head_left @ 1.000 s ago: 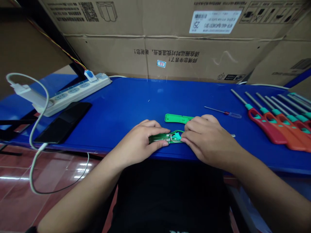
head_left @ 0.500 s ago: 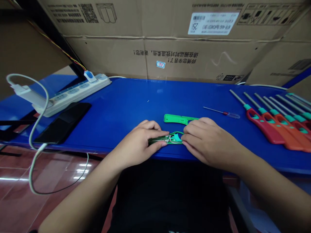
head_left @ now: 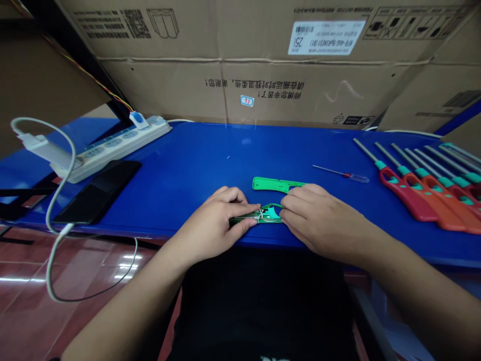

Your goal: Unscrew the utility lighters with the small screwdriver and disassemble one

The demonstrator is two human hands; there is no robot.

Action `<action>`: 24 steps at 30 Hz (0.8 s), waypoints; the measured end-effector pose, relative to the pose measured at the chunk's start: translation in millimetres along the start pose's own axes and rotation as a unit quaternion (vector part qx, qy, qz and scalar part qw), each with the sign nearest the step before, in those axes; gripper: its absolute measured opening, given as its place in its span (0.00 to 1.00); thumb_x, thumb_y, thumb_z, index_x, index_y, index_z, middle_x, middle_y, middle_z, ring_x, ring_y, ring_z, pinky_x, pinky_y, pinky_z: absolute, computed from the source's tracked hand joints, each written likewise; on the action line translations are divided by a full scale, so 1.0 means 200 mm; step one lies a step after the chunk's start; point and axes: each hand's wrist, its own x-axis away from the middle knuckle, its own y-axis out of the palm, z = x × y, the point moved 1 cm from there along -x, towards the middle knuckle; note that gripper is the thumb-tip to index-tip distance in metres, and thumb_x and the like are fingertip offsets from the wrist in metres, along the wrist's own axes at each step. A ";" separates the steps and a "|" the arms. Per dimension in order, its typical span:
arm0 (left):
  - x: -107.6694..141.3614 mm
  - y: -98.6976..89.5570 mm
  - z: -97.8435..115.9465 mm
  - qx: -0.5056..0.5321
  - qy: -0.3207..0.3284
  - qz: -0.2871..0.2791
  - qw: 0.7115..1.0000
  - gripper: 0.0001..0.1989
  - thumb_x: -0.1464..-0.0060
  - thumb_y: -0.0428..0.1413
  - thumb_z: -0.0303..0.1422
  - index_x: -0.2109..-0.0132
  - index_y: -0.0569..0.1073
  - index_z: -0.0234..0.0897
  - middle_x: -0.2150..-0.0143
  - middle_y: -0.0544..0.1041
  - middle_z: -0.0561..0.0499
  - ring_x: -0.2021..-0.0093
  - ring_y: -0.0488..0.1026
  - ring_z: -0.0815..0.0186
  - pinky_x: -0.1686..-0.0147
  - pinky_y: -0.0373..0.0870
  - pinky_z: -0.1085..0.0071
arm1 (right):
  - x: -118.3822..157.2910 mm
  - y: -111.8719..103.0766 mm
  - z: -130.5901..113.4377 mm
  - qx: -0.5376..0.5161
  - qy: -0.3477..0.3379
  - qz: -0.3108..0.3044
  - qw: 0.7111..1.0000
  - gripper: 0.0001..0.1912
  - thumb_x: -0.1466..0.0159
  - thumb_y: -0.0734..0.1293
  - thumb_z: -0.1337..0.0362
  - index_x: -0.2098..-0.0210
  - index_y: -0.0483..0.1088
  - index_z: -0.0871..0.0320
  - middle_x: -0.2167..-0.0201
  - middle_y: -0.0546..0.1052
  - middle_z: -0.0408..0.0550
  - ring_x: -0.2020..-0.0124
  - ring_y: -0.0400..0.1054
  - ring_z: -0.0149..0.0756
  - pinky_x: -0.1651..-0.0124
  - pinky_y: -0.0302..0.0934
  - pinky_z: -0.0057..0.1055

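Observation:
Between my hands, at the table's near edge, lies an opened green lighter body [head_left: 266, 219] with a teal trigger and white wires showing inside. My left hand [head_left: 221, 220] closes on its left end, thumb on the near side and fingers on the far side. At its right end my right hand [head_left: 313, 215] grips with bent fingers, which hide that part. Just beyond, a loose green shell half [head_left: 270, 184] rests on the table, its right end partly covered by my right hand.
To the right lie a screwdriver [head_left: 347, 175] and several red and orange long-necked lighters [head_left: 408, 195]. On the left are a black phone [head_left: 99, 193], a white charging cable [head_left: 50, 265] and a power strip [head_left: 120, 148]. A cardboard box [head_left: 180, 95] stands behind the blue table [head_left: 188, 160].
Both hands keep nearly the same hold on the green lighter body. The whole view has shifted very slightly; nothing has been picked up or put down.

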 end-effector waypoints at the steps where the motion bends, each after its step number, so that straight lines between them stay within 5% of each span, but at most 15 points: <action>1: 0.00 0.00 0.00 -0.001 0.002 0.001 1.000 0.17 0.36 0.55 0.36 0.42 0.75 0.42 0.56 0.73 0.48 0.53 0.70 0.62 0.44 0.65 0.56 | 0.00 -0.01 0.00 0.002 -0.001 -0.006 1.000 0.10 0.33 0.60 0.72 0.66 0.72 0.61 0.67 0.71 0.49 0.64 0.60 0.39 0.54 0.52 0.38; 10: 0.00 0.01 0.00 0.007 -0.005 0.001 1.000 0.17 0.36 0.54 0.37 0.42 0.75 0.43 0.55 0.73 0.47 0.52 0.70 0.62 0.46 0.66 0.57 | 0.03 -0.11 0.10 0.012 0.005 -0.013 1.000 0.12 0.32 0.60 0.67 0.69 0.73 0.59 0.68 0.73 0.50 0.63 0.62 0.41 0.56 0.53 0.39; 17: 0.01 0.00 0.00 0.020 -0.013 0.000 1.000 0.17 0.36 0.55 0.38 0.43 0.76 0.41 0.53 0.73 0.47 0.53 0.69 0.62 0.48 0.67 0.61 | 0.22 -0.07 0.27 0.025 0.135 -0.007 0.991 0.13 0.32 0.62 0.62 0.65 0.78 0.58 0.66 0.76 0.51 0.64 0.67 0.42 0.61 0.55 0.39; 22: 0.01 0.00 -0.01 0.019 -0.007 0.003 1.000 0.17 0.36 0.55 0.38 0.43 0.76 0.44 0.53 0.73 0.47 0.53 0.69 0.62 0.48 0.67 0.59 | 0.09 -0.11 0.17 -0.067 0.161 0.069 0.982 0.13 0.32 0.63 0.59 0.62 0.79 0.56 0.65 0.77 0.50 0.63 0.69 0.39 0.59 0.58 0.38; 24: 0.00 0.00 -0.01 0.020 -0.002 0.003 1.000 0.17 0.36 0.54 0.38 0.43 0.76 0.44 0.54 0.73 0.47 0.53 0.69 0.62 0.48 0.67 0.59 | 0.00 -0.11 0.10 -0.115 0.150 0.032 0.981 0.12 0.32 0.63 0.60 0.62 0.80 0.55 0.65 0.78 0.49 0.62 0.69 0.39 0.57 0.59 0.38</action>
